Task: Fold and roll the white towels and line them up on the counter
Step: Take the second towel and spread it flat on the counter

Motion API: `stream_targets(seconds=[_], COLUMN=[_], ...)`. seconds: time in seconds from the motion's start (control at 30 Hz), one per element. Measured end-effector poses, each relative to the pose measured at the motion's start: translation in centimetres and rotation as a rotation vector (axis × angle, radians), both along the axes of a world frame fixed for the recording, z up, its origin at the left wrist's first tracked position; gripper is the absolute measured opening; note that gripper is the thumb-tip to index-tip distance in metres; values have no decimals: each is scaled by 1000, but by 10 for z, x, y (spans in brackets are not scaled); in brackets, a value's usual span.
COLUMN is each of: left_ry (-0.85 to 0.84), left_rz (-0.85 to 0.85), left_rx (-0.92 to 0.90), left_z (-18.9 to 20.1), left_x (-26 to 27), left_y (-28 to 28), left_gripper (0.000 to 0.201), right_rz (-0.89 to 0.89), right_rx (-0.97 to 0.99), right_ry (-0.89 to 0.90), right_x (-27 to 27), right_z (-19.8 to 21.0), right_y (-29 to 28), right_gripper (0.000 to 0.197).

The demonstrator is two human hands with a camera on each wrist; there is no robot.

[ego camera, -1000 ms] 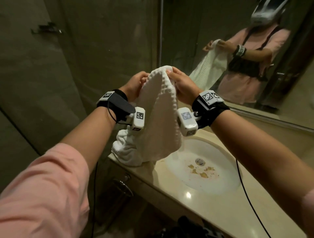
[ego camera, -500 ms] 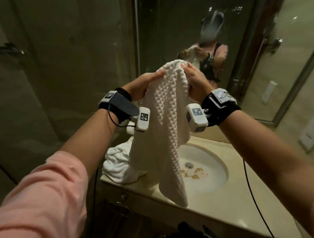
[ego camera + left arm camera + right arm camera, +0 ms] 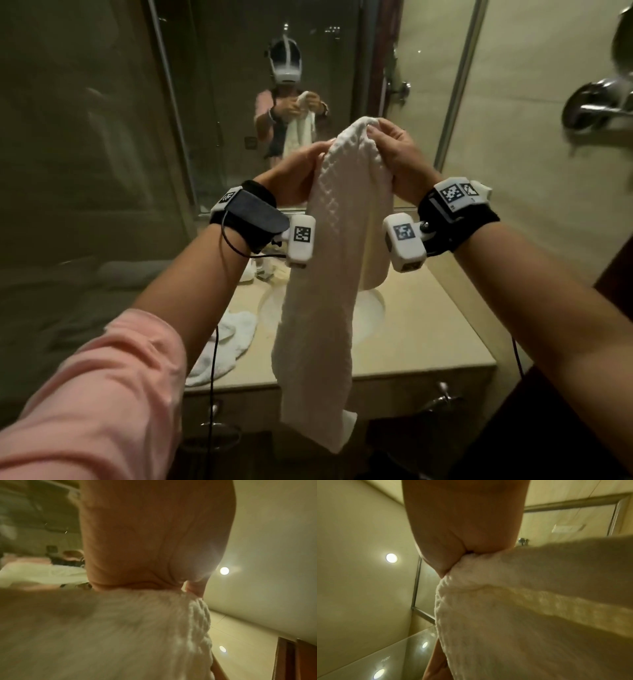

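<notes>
A white waffle-textured towel [image 3: 329, 274] hangs in the air above the beige counter [image 3: 421, 329], bunched at its top and dangling past the counter's front edge. My left hand [image 3: 301, 171] grips the towel's top on the left side. My right hand [image 3: 394, 154] pinches the same top edge from the right, fingers curled over it. Both wrist views show a palm pressed against the towel [image 3: 154, 628] [image 3: 522, 615] at close range. More white towels [image 3: 222, 346] lie crumpled on the counter's left end.
An oval sink [image 3: 370, 308] is set in the counter behind the hanging towel. A mirror [image 3: 274, 102] stands behind it, showing a person's reflection. A glass shower wall [image 3: 68, 137] is on the left. Chrome fittings [image 3: 596, 102] stick out of the right wall.
The hands have raised the towel higher, so it now hangs longer and clear of the pile. The head view has swung right to face the mirror and counter squarely.
</notes>
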State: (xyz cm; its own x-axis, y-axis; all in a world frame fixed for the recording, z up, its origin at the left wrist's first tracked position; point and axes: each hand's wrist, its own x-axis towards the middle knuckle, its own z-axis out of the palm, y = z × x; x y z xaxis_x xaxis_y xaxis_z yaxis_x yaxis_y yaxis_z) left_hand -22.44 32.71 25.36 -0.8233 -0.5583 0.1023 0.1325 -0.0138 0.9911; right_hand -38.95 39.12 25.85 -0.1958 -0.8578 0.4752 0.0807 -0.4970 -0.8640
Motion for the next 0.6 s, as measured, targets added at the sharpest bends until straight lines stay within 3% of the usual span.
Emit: stream_targets(seconds=[0.1, 0.23, 0.33, 0.4, 0.47, 0.6], left_ry=[-31, -88, -94, -109, -116, -207], left_rz=[-91, -141, -216, -260, -281, -245], left_rx=[51, -7, 89, 75, 37, -267], left_z=[-7, -18, -24, -28, -33, -42], left_x=[-13, -28, -38, -42, -48, -58], left_y=[12, 23, 20, 21, 20, 11], left_gripper=[46, 27, 40, 35, 34, 31], right_rz=[-58, -113, -219, -275, -288, -300], right_rx=[46, 116, 167, 215, 254, 302], right_ry=[96, 414, 590, 634, 635, 677], right_x=[-14, -30, -38, -42, -46, -61], right_z=[-1, -8, -16, -21, -26, -35], right_y=[28, 55, 63, 66, 70, 72], right_gripper=[14, 14, 13, 19, 17, 17])
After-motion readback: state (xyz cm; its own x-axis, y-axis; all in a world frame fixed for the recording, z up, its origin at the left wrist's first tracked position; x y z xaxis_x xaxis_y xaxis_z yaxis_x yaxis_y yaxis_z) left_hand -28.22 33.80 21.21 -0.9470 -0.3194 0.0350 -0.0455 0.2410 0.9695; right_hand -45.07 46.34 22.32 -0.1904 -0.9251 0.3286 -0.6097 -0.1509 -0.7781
